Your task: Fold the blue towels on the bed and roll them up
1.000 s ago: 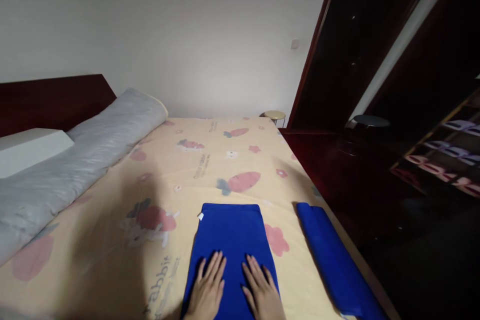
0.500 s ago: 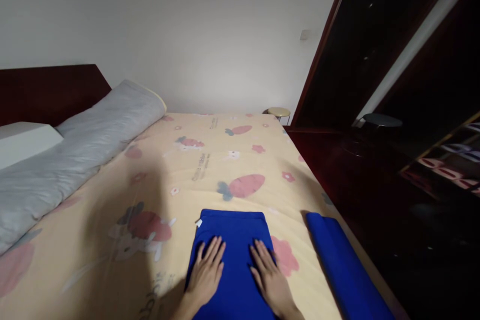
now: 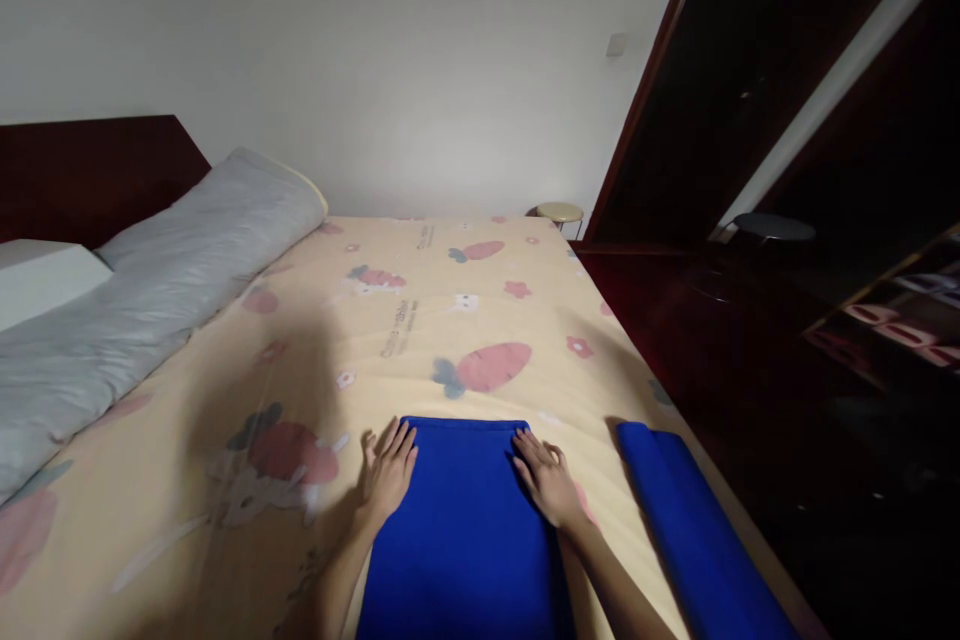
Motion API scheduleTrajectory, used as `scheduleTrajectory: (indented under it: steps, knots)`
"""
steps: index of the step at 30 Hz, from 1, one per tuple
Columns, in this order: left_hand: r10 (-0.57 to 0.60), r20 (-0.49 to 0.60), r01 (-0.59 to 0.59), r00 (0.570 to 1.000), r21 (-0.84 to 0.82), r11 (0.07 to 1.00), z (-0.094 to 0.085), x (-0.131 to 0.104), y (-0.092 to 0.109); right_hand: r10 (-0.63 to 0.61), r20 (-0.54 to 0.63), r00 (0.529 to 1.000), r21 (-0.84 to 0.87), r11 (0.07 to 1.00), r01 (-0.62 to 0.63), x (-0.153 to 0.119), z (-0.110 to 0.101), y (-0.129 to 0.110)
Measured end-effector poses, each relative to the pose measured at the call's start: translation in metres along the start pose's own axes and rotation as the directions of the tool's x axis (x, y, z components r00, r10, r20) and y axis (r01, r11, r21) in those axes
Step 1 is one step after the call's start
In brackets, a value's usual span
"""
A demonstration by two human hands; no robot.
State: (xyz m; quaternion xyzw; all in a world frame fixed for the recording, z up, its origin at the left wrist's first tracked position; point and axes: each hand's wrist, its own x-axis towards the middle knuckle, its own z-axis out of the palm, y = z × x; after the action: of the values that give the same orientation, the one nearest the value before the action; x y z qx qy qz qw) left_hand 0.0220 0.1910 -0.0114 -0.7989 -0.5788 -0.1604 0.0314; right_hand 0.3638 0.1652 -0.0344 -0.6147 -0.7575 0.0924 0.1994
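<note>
A folded blue cloth (image 3: 466, 530) lies flat on the bed in front of me, its far edge straight with a narrow hem-like band. On its far left corner rests my left hand (image 3: 388, 470), palm down, fingers stretched out and one finger apart at the left. My right hand (image 3: 551, 480) touches the far right corner in the same way, fingers spread over the edge. Whether any cloth is pinched under the fingers is not visible. To the right lies a second blue cloth (image 3: 694, 530), narrow and folded or rolled, touched by neither hand.
The bed sheet (image 3: 420, 320) is cream with carrots, rabbits and flowers. A long grey pillow or bolster (image 3: 187, 260) lies along the left, beside a white block-shaped thing (image 3: 49, 280). A stool (image 3: 559, 212) stands past the far corner. The bed's right edge drops to a dark floor.
Both hands have moved forward, from the middle of the folded cloth to its far corners. The white tag at the cloth's left edge is no longer visible. My view has shifted slightly.
</note>
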Motion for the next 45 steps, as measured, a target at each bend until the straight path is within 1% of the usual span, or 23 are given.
scheduleTrajectory:
  steps: [3, 6, 9, 14, 17, 20, 26, 31, 33, 35, 36, 37, 38, 39, 40, 41, 42, 43, 45]
  knots:
    - [-0.140, -0.036, 0.136, 0.989, -0.103, 0.985, 0.001, 0.008, -0.007, 0.156, -0.103, 0.982, 0.080, 0.986, -0.148, 0.006, -0.003, 0.003]
    - [-0.207, -0.038, 0.199, 0.978, -0.143, 0.969, 0.003, 0.016, -0.018, 0.246, -0.142, 0.959, 0.102, 0.967, -0.233, 0.014, -0.004, 0.006]
    - [-0.225, -0.039, 0.217, 0.974, -0.157, 0.963, 0.007, 0.026, -0.026, 0.288, -0.139, 0.948, 0.146, 0.952, -0.268, 0.022, -0.005, 0.007]
    - [-0.224, -0.030, 0.213, 0.974, -0.207, 0.955, 0.011, 0.037, -0.032, 0.339, -0.099, 0.936, 0.247, 0.919, -0.307, 0.029, -0.010, 0.006]
    - [-0.215, -0.027, 0.203, 0.976, -0.229, 0.952, 0.010, 0.039, -0.034, 0.382, -0.061, 0.922, 0.301, 0.888, -0.348, 0.030, -0.013, 0.007]
    - [-0.221, -0.032, 0.208, 0.975, -0.231, 0.950, 0.006, 0.040, -0.036, 0.412, -0.054, 0.910, 0.332, 0.867, -0.373, 0.033, -0.016, 0.007]
    - [-0.275, -0.050, 0.262, 0.960, -0.180, 0.948, 0.000, 0.048, -0.028, 0.424, -0.075, 0.903, 0.331, 0.864, -0.378, 0.041, -0.016, 0.005]
    - [-0.334, -0.065, 0.326, 0.940, -0.108, 0.939, -0.001, 0.056, -0.024, 0.425, -0.094, 0.900, 0.271, 0.881, -0.388, 0.045, -0.015, 0.012]
    - [-0.360, -0.075, 0.355, 0.930, -0.069, 0.932, -0.001, 0.055, -0.017, 0.416, -0.101, 0.904, 0.230, 0.894, -0.385, 0.046, -0.014, 0.011]
    - [-0.380, -0.095, 0.379, 0.920, -0.035, 0.925, 0.002, 0.049, 0.000, 0.396, -0.126, 0.910, 0.187, 0.910, -0.370, 0.046, -0.009, -0.001]
    - [-0.362, -0.099, 0.362, 0.927, -0.025, 0.932, 0.006, 0.045, 0.013, 0.379, -0.141, 0.914, 0.171, 0.919, -0.355, 0.046, -0.004, -0.012]
    - [-0.300, -0.090, 0.300, 0.950, -0.019, 0.954, 0.011, 0.040, 0.027, 0.343, -0.150, 0.927, 0.156, 0.934, -0.321, 0.044, 0.002, -0.026]
    - [-0.199, -0.070, 0.199, 0.977, -0.015, 0.980, 0.016, 0.034, 0.041, 0.282, -0.149, 0.948, 0.139, 0.955, -0.262, 0.042, 0.010, -0.041]
    - [-0.080, -0.044, 0.079, 0.996, -0.013, 0.997, 0.022, 0.028, 0.054, 0.200, -0.134, 0.971, 0.116, 0.976, -0.185, 0.039, 0.018, -0.055]
    - [0.035, -0.019, -0.036, 0.999, -0.011, 0.999, 0.028, 0.022, 0.063, 0.107, -0.104, 0.989, 0.090, 0.991, -0.098, 0.036, 0.027, -0.067]
    - [0.119, 0.003, -0.119, 0.993, -0.005, 0.993, 0.033, 0.016, 0.068, 0.019, -0.064, 0.998, 0.061, 0.998, -0.015, 0.032, 0.035, -0.076]
    - [0.153, 0.017, -0.153, 0.988, 0.007, 0.988, 0.037, 0.011, 0.068, -0.041, -0.025, 0.999, 0.031, 0.999, 0.042, 0.028, 0.040, -0.078]
    - [0.138, 0.025, -0.139, 0.990, 0.022, 0.990, 0.038, 0.007, 0.062, -0.056, 0.004, 0.998, 0.000, 0.998, 0.056, 0.024, 0.044, -0.076]
    - [0.066, 0.039, -0.068, 0.997, 0.050, 0.996, 0.035, 0.003, 0.039, 0.016, 0.008, 1.000, -0.051, 0.999, -0.015, 0.018, 0.043, -0.056]
